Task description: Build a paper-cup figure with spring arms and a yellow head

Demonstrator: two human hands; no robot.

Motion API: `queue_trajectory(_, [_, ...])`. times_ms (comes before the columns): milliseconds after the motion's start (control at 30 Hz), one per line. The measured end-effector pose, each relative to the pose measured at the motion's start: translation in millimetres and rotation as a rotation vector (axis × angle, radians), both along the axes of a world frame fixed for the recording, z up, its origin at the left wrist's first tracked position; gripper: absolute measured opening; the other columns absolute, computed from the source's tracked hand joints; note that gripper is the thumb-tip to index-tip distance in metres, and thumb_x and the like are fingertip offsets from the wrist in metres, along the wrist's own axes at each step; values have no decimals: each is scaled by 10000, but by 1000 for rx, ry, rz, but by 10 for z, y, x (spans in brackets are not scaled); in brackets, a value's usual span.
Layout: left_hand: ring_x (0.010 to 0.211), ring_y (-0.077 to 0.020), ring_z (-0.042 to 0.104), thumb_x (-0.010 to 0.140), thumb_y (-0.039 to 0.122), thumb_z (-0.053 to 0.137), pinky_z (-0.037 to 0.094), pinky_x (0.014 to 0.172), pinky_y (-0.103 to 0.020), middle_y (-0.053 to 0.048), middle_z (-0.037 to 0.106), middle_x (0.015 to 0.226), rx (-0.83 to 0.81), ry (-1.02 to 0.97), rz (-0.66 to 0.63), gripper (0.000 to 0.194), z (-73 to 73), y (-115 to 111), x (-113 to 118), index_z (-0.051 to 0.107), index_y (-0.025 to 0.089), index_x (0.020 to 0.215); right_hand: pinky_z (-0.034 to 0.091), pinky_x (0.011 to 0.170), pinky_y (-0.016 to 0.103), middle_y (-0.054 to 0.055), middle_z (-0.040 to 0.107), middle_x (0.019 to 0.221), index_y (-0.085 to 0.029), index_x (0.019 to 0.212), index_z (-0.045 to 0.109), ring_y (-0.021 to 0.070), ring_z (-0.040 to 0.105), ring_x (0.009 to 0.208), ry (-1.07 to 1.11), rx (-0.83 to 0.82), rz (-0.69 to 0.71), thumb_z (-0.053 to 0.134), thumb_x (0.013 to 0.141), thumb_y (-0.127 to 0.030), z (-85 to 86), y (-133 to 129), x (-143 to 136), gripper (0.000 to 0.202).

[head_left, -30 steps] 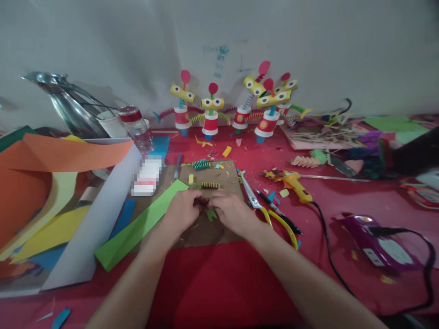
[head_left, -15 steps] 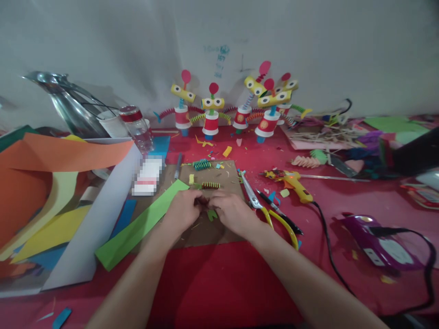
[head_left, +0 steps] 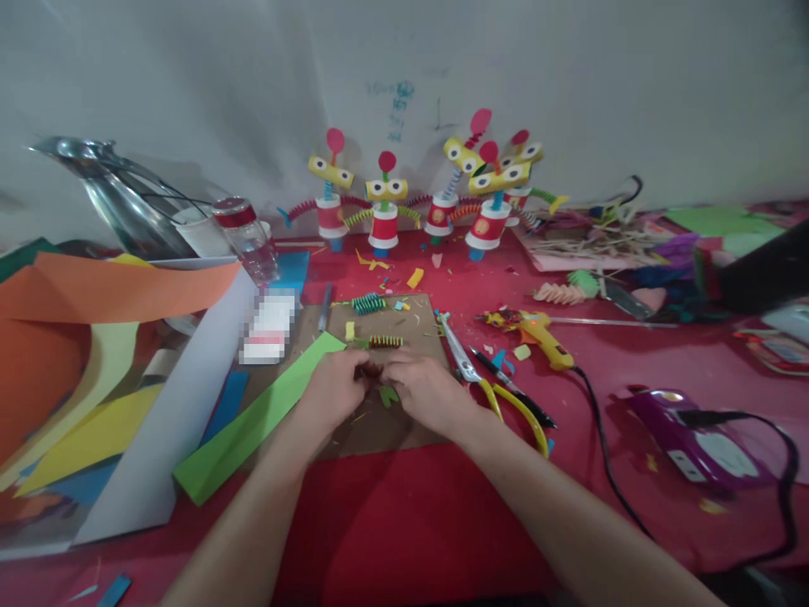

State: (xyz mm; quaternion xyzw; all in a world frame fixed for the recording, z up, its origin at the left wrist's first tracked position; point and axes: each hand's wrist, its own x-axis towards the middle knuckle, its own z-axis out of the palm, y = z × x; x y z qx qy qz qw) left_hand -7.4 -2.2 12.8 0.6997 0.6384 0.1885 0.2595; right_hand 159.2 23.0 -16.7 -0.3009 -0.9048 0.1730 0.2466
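Observation:
My left hand [head_left: 334, 384] and my right hand [head_left: 425, 389] meet over a brown cardboard sheet [head_left: 414, 319], fingers closed in a pinch. Between the fingertips shows a small dark reddish-brown paper piece [head_left: 370, 369], mostly hidden by the fingers. A notched green paper piece [head_left: 388, 395] is just below the right fingertips; whether it is joined to the held piece I cannot tell. Beyond the hands lie a folded paper spring in yellow and dark stripes [head_left: 385, 341] and a blue-green one [head_left: 368, 303]. Beside my left hand, a long light green paper strip [head_left: 259, 421] slants across the cardboard's edge.
Scissors with yellow handles [head_left: 464, 358], a pen [head_left: 515, 389] and a yellow glue gun [head_left: 549, 341] with its cable lie at right, before a purple device [head_left: 695, 438]. A box of coloured paper [head_left: 136, 480] stands left. Several paper-cup figures [head_left: 383, 228] line the wall.
The whole scene has shifted slightly left in view. My hands stay together over the cardboard, fingers pinched on the same small piece, with hardly any visible movement.

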Motion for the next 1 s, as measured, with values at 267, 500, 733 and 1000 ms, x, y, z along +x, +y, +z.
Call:
queue_trajectory(267, [703,-169,652,690,88,601,433,641,-262,-6,723,750,-74,-239,-29,184,-31,5,-43,685,206,802,471,751,291,31,699,802,-184,784,700,169,624,806,228,-94,-142,523,787,40,89,47,58,286])
queue_trajectory(500, [613,-161,567,705,173,613,385,570,-272,6,635,671,-69,-154,-114,117,-37,1,-81,685,209,790,471,768,315,43,731,835,-188,801,717,191,638,836,255,-66,-288,575,779,8,72,65,94,242])
queue_trajectory(733, [629,-151,553,694,183,605,381,585,-269,19,603,680,-112,-124,-152,156,-14,-6,-83,623,197,848,462,766,319,45,728,817,-190,819,734,192,630,820,182,-141,-292,606,798,-38,100,20,78,200])
queue_trajectory(1000, [703,-158,566,712,182,597,412,656,-285,12,634,772,-108,-160,-172,129,-10,-14,-68,602,217,836,433,779,316,53,744,872,-178,822,733,214,621,863,12,-269,-302,615,778,-22,71,39,90,201])
